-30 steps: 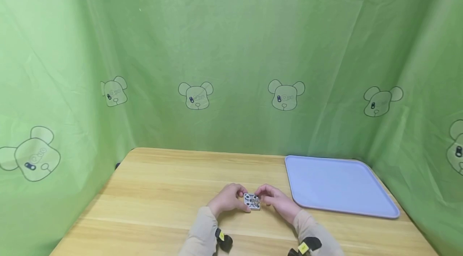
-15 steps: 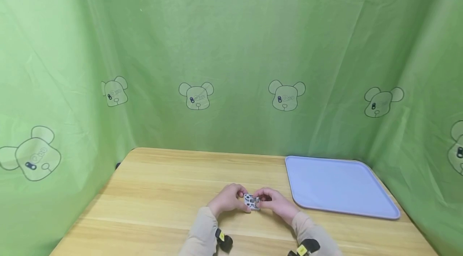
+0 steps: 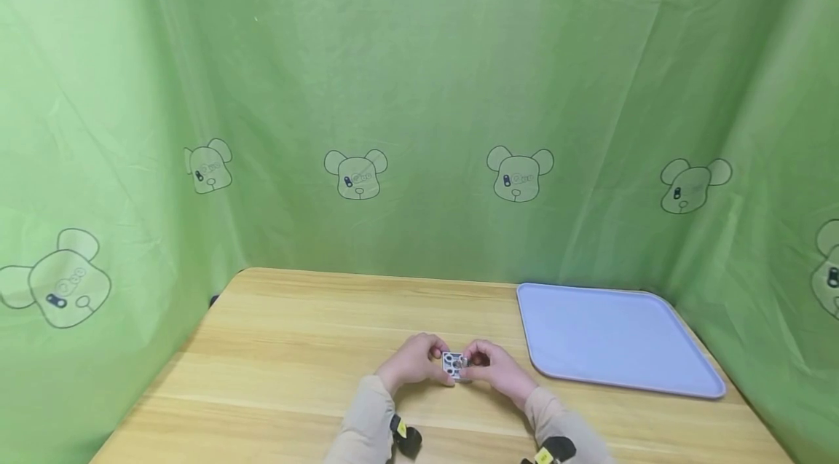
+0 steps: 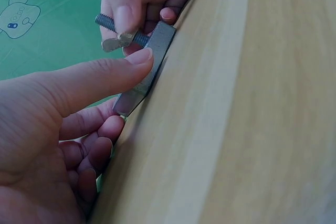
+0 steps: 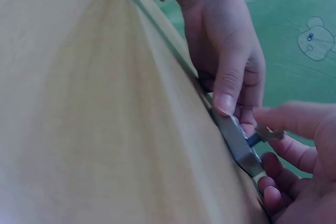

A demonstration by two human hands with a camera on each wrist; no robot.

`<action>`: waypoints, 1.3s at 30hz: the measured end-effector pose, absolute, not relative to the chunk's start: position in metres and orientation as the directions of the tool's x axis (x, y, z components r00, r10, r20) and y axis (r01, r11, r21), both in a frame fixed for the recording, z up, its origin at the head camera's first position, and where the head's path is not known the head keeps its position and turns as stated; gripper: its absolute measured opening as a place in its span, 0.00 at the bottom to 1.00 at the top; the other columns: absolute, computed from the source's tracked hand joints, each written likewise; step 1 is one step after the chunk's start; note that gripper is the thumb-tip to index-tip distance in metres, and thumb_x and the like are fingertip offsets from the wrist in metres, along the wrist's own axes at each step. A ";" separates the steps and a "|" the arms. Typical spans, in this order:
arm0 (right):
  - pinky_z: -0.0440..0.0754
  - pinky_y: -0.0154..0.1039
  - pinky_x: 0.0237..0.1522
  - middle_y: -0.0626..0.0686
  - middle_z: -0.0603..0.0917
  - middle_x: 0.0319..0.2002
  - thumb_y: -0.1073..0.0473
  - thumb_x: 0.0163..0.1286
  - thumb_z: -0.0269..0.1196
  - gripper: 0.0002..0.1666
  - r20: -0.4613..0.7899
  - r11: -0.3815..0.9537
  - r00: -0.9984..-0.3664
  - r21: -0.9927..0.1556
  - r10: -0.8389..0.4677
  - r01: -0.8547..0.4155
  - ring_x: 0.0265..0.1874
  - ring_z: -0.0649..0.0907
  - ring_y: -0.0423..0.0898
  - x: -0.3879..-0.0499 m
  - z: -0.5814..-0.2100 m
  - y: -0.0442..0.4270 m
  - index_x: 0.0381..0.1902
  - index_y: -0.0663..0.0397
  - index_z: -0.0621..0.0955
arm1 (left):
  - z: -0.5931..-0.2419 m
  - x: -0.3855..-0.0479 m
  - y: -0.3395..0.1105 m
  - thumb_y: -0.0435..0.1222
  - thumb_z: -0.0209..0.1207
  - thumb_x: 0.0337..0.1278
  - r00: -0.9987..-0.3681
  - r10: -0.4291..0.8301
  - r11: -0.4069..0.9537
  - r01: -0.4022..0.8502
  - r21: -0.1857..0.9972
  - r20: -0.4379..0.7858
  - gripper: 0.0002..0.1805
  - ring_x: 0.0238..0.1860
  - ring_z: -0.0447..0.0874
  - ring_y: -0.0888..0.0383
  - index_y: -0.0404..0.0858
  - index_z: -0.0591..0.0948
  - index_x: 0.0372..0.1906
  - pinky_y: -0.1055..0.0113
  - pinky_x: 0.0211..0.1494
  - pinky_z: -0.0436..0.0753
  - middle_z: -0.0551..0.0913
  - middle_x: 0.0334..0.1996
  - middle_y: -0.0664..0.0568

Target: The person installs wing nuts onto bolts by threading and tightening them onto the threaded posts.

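Observation:
A small square metal plate (image 3: 449, 368) with round holes lies flat on the table. My left hand (image 3: 413, 360) grips its left side, thumb pressed on the edge and fingers at the far side. From the plate rises a threaded bolt (image 4: 105, 22), and a wing nut (image 4: 115, 42) sits partway along it. My right hand (image 3: 503, 371) pinches the wing nut between thumb and fingers; its other fingers curl beside the plate. In the right wrist view the plate's side (image 5: 233, 142) shows, with the nut partly behind my fingers.
A light blue tray (image 3: 606, 336) lies on the table at the right, beyond my right hand. The wooden table (image 3: 295, 347) reaches back to a green curtain (image 3: 432, 231), which also hangs at both sides.
My right hand has come slightly left and its thumb and fingers have closed on the wing nut over the plate. My left hand and the plate stay in place.

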State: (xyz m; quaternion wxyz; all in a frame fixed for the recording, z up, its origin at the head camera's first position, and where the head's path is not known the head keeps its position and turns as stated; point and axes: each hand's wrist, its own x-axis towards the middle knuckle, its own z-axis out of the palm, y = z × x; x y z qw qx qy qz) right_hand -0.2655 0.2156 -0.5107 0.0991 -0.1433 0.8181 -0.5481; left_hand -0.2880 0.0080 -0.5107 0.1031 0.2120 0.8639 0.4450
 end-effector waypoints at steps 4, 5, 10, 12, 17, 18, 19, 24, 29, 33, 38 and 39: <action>0.70 0.38 0.48 0.56 0.79 0.43 0.61 0.60 0.65 0.20 -0.025 0.310 -0.919 -0.945 -0.393 -0.107 0.42 0.76 0.44 -0.269 -0.512 0.224 0.47 0.66 0.75 | -0.512 -0.288 0.008 0.36 0.78 0.29 -0.890 0.456 0.512 0.271 0.815 0.010 0.27 0.36 0.70 0.62 0.38 0.82 0.42 0.70 0.42 0.71 0.77 0.34 0.55; 0.70 0.38 0.47 0.57 0.79 0.44 0.61 0.61 0.63 0.20 -0.030 0.297 -0.915 -0.950 -0.402 -0.099 0.42 0.76 0.43 -0.270 -0.513 0.226 0.48 0.67 0.75 | -0.512 -0.288 0.009 0.36 0.78 0.29 -0.890 0.456 0.511 0.272 0.815 0.011 0.27 0.35 0.70 0.62 0.38 0.82 0.42 0.70 0.42 0.71 0.77 0.34 0.55; 0.69 0.37 0.43 0.59 0.79 0.47 0.61 0.64 0.57 0.19 -0.036 0.262 -0.906 -0.961 -0.423 -0.084 0.42 0.75 0.42 -0.270 -0.512 0.231 0.50 0.69 0.73 | -0.513 -0.287 0.009 0.35 0.78 0.28 -0.890 0.456 0.505 0.276 0.818 0.019 0.26 0.35 0.70 0.61 0.37 0.82 0.42 0.70 0.42 0.71 0.77 0.33 0.55; 0.70 0.36 0.43 0.59 0.78 0.48 0.62 0.64 0.56 0.19 -0.033 0.257 -0.904 -0.962 -0.426 -0.086 0.43 0.75 0.41 -0.270 -0.512 0.231 0.50 0.69 0.73 | -0.513 -0.287 0.009 0.34 0.78 0.28 -0.890 0.456 0.505 0.277 0.817 0.020 0.27 0.35 0.71 0.61 0.37 0.82 0.42 0.70 0.43 0.71 0.76 0.33 0.54; 0.70 0.36 0.44 0.60 0.78 0.49 0.63 0.64 0.55 0.18 -0.035 0.262 -0.908 -0.961 -0.418 -0.084 0.43 0.75 0.41 -0.270 -0.511 0.230 0.50 0.69 0.74 | -0.512 -0.287 0.009 0.34 0.78 0.29 -0.890 0.455 0.506 0.270 0.819 0.012 0.26 0.36 0.70 0.61 0.37 0.81 0.42 0.70 0.43 0.71 0.76 0.34 0.54; 0.70 0.36 0.44 0.60 0.78 0.49 0.63 0.64 0.55 0.18 -0.037 0.265 -0.908 -0.961 -0.418 -0.083 0.43 0.75 0.41 -0.269 -0.511 0.230 0.50 0.69 0.74 | -0.511 -0.286 0.009 0.34 0.78 0.29 -0.891 0.454 0.507 0.268 0.819 0.010 0.26 0.36 0.70 0.61 0.37 0.81 0.42 0.70 0.43 0.71 0.76 0.34 0.54; 0.70 0.36 0.44 0.60 0.78 0.49 0.63 0.64 0.56 0.19 -0.035 0.267 -0.907 -0.960 -0.421 -0.087 0.43 0.75 0.41 -0.269 -0.510 0.230 0.50 0.69 0.74 | -0.511 -0.286 0.009 0.34 0.78 0.29 -0.891 0.453 0.507 0.266 0.820 0.009 0.26 0.36 0.70 0.60 0.37 0.81 0.42 0.69 0.43 0.71 0.76 0.34 0.54; 0.69 0.38 0.50 0.61 0.79 0.49 0.64 0.63 0.58 0.22 -0.015 0.249 -0.890 -0.962 -0.455 -0.111 0.46 0.76 0.43 -0.269 -0.510 0.229 0.53 0.71 0.73 | -0.509 -0.286 0.009 0.34 0.78 0.29 -0.893 0.449 0.504 0.257 0.825 0.003 0.27 0.36 0.71 0.60 0.37 0.81 0.43 0.69 0.42 0.71 0.77 0.35 0.53; 0.72 0.34 0.50 0.65 0.79 0.48 0.65 0.62 0.62 0.24 0.001 0.248 -0.881 -0.959 -0.473 -0.135 0.45 0.76 0.45 -0.269 -0.510 0.226 0.54 0.73 0.73 | -0.508 -0.285 0.009 0.34 0.78 0.30 -0.893 0.450 0.499 0.254 0.828 0.003 0.26 0.37 0.71 0.60 0.37 0.81 0.43 0.69 0.42 0.71 0.77 0.35 0.53; 0.71 0.36 0.51 0.65 0.79 0.48 0.64 0.62 0.63 0.22 0.002 0.283 -0.892 -0.948 -0.453 -0.146 0.46 0.76 0.46 -0.269 -0.510 0.224 0.52 0.70 0.75 | -0.508 -0.285 0.009 0.35 0.78 0.30 -0.893 0.451 0.505 0.259 0.823 0.004 0.26 0.37 0.71 0.60 0.37 0.81 0.43 0.69 0.43 0.71 0.76 0.35 0.53; 0.70 0.41 0.52 0.62 0.79 0.47 0.63 0.61 0.64 0.19 0.006 0.317 -0.908 -0.936 -0.420 -0.152 0.46 0.75 0.46 -0.268 -0.511 0.222 0.48 0.68 0.77 | -0.508 -0.286 0.008 0.36 0.78 0.30 -0.893 0.450 0.511 0.257 0.820 0.000 0.26 0.37 0.70 0.61 0.39 0.81 0.43 0.69 0.43 0.71 0.76 0.36 0.54; 0.70 0.41 0.52 0.61 0.80 0.47 0.63 0.61 0.65 0.18 0.007 0.324 -0.910 -0.933 -0.414 -0.154 0.46 0.75 0.46 -0.268 -0.511 0.221 0.47 0.68 0.78 | -0.508 -0.286 0.008 0.36 0.78 0.30 -0.894 0.449 0.512 0.256 0.820 -0.002 0.26 0.37 0.70 0.61 0.39 0.81 0.43 0.69 0.43 0.71 0.76 0.35 0.54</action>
